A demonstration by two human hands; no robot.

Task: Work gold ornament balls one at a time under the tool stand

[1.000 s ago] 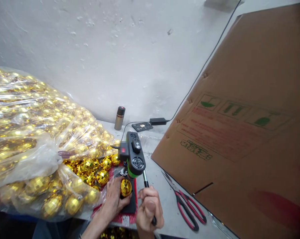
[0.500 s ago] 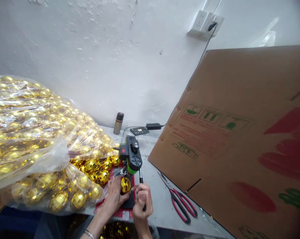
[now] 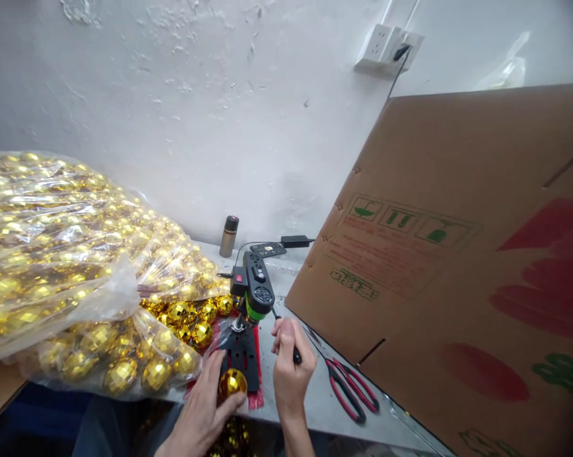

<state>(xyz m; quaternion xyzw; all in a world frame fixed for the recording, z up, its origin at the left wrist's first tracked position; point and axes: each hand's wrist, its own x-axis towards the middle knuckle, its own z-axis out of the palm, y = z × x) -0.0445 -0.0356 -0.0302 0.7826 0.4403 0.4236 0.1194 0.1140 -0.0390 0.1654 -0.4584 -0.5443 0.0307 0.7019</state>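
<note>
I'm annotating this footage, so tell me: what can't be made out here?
Head view throughout:
Gold ball, lower part: behind left hand.
Lever, grip: mostly inside right hand.
Plastic bag, left end: beyond left edge.
Cardboard box, right end: beyond right edge.
Red print: too small.

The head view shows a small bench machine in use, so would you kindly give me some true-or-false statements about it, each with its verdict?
1. The gold ball is between the thumb and fingers of the left hand. True.
2. The scissors have red and black handles. True.
3. The scissors are in the grip of the right hand. False: that hand holds a black-handled lever beside the machine.
4. The plastic bag of gold balls is right of the machine. False: it is on the left.
5. The small bottle stands upright. True.
6. The gold ball is at the far end of the black base plate. False: it is at the near end.
</note>
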